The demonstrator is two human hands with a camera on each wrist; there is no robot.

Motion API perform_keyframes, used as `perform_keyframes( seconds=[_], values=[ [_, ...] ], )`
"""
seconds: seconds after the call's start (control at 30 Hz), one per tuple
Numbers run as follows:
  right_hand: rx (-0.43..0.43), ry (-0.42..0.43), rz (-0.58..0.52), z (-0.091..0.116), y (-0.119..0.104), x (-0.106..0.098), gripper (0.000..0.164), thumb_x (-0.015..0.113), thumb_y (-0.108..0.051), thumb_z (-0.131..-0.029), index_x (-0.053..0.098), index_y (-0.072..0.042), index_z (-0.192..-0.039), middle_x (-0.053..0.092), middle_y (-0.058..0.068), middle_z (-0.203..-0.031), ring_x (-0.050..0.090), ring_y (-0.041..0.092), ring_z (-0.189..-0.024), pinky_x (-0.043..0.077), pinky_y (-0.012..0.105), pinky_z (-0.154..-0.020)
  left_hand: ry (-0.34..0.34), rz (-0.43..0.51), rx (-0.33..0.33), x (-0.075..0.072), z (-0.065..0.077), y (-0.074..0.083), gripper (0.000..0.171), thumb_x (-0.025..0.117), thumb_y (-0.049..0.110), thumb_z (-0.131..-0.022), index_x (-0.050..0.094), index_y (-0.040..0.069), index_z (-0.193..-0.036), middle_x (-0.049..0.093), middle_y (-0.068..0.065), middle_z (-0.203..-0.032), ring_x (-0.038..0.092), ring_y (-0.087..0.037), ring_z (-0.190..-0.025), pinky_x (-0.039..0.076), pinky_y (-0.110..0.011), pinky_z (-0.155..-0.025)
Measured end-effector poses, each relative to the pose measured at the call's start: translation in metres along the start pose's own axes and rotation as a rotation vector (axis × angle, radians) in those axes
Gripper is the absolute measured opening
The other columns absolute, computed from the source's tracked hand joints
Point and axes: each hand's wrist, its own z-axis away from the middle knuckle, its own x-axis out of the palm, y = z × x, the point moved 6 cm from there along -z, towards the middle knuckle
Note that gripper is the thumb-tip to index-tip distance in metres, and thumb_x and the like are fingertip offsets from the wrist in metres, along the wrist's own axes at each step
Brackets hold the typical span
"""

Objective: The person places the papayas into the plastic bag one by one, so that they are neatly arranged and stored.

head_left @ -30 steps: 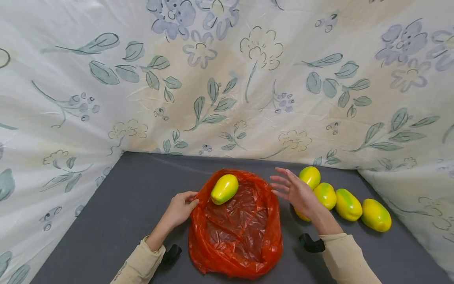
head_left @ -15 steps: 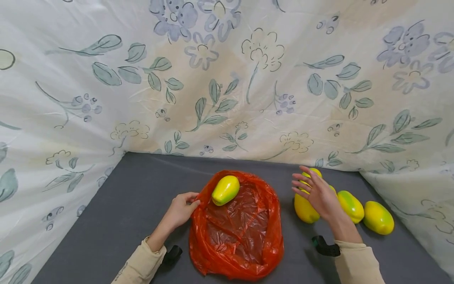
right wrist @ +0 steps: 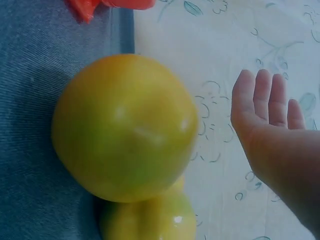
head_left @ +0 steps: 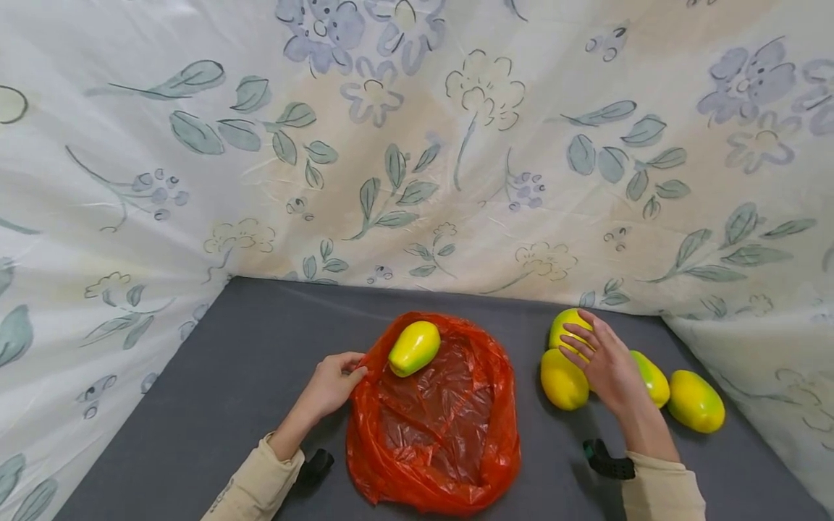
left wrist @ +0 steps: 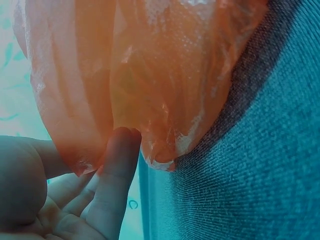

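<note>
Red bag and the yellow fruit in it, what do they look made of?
The red bag looks like thin, glossy plastic: crinkled and translucent. The yellow fruit is smooth and shiny, with bright highlights; real skin or moulded plastic, I can't tell.

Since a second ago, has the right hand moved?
Yes. In the head view, the right hand has shifted rightward, away from the bag, which has stayed put. Its fingertips now overlap the far fruit.

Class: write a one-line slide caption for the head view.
Left hand pinches a red bag, one fruit inside; right hand hovers near loose fruits.
</note>
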Motion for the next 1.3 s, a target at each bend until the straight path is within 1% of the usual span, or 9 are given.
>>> perform_keyframes(
  seconds=[0.2,0.33,0.5,0.57,0.73,0.93,1.03,1.2,1.3],
  values=[
    [-0.029,0.057,-0.004,0.003,-0.008,-0.008,0.030,0.031,-0.026,-0.106,0.042,-0.021,-0.134,0.056,0.000,-0.119,0.055,0.015,-0.107,0.047,0.028,-0.089,-0.006,0.016,-0.003,-0.001,0.002,0.001,0.025,0.064,0.007,-0.091,0.067,0.000,-0.115,0.067,-0.006,-0.093,0.066,-0.020,-0.079,0.053,-0.034,-0.063],
    [-0.064,0.077,-0.088,0.005,-0.012,-0.018,0.032,0.031,-0.025,-0.106,0.043,-0.020,-0.134,0.054,0.002,-0.123,0.054,0.017,-0.108,0.047,0.029,-0.089,-0.003,0.011,-0.008,-0.002,0.002,0.000,0.025,0.064,0.007,-0.091,0.067,0.001,-0.115,0.067,-0.006,-0.094,0.066,-0.021,-0.080,0.053,-0.033,-0.063],
    [-0.079,0.190,-0.231,0.009,-0.015,-0.038,0.029,0.040,-0.026,-0.103,0.048,-0.018,-0.130,0.060,0.004,-0.117,0.056,0.019,-0.106,0.049,0.031,-0.085,-0.001,0.006,-0.012,-0.003,0.003,0.000,0.025,0.064,0.006,-0.091,0.066,0.000,-0.115,0.067,-0.007,-0.094,0.066,-0.021,-0.081,0.053,-0.034,-0.064],
    [-0.094,0.217,-0.270,0.011,-0.018,-0.044,0.028,0.042,-0.026,-0.103,0.050,-0.017,-0.129,0.062,0.006,-0.113,0.057,0.020,-0.104,0.050,0.031,-0.084,0.000,0.005,-0.011,-0.003,0.003,0.000,0.025,0.064,0.006,-0.091,0.066,-0.001,-0.115,0.067,-0.007,-0.093,0.066,-0.021,-0.081,0.053,-0.034,-0.064],
    [-0.124,0.240,-0.329,0.016,-0.025,-0.055,0.029,0.042,-0.027,-0.103,0.050,-0.015,-0.128,0.062,0.007,-0.112,0.057,0.022,-0.102,0.049,0.032,-0.085,0.006,-0.010,-0.006,-0.004,0.003,0.000,0.026,0.064,0.006,-0.091,0.066,-0.002,-0.115,0.067,-0.007,-0.093,0.066,-0.023,-0.083,0.054,-0.035,-0.066],
    [-0.148,0.253,-0.454,0.020,-0.033,-0.070,0.030,0.043,-0.026,-0.102,0.051,-0.013,-0.128,0.062,0.010,-0.112,0.057,0.025,-0.101,0.048,0.035,-0.086,0.012,-0.024,-0.005,-0.005,0.001,-0.002,0.027,0.064,0.006,-0.091,0.065,-0.002,-0.117,0.068,-0.009,-0.096,0.066,-0.024,-0.086,0.054,-0.036,-0.067],
    [-0.159,0.297,-0.469,0.021,-0.031,-0.094,0.034,0.047,-0.028,-0.101,0.049,-0.015,-0.132,0.060,0.009,-0.115,0.057,0.026,-0.101,0.049,0.036,-0.085,0.013,-0.018,-0.013,-0.005,0.001,-0.002,0.027,0.064,0.007,-0.091,0.065,-0.002,-0.117,0.068,-0.008,-0.096,0.066,-0.023,-0.084,0.053,-0.034,-0.065],
    [-0.208,0.376,-0.387,0.023,-0.018,-0.163,0.043,0.053,-0.028,-0.098,0.047,-0.018,-0.140,0.057,0.008,-0.119,0.060,0.026,-0.099,0.050,0.039,-0.084,0.003,-0.013,-0.013,-0.002,0.000,-0.003,0.027,0.063,0.007,-0.092,0.065,-0.002,-0.118,0.068,-0.008,-0.096,0.066,-0.023,-0.084,0.053,-0.033,-0.064],
    [-0.226,0.413,-0.431,0.026,-0.016,-0.193,0.043,0.055,-0.025,-0.098,0.048,-0.017,-0.139,0.055,0.009,-0.121,0.059,0.029,-0.099,0.048,0.042,-0.086,0.005,-0.009,-0.019,-0.002,-0.001,-0.004,0.027,0.063,0.007,-0.092,0.065,-0.001,-0.118,0.068,-0.008,-0.096,0.066,-0.022,-0.084,0.053,-0.033,-0.063]
  ],
)
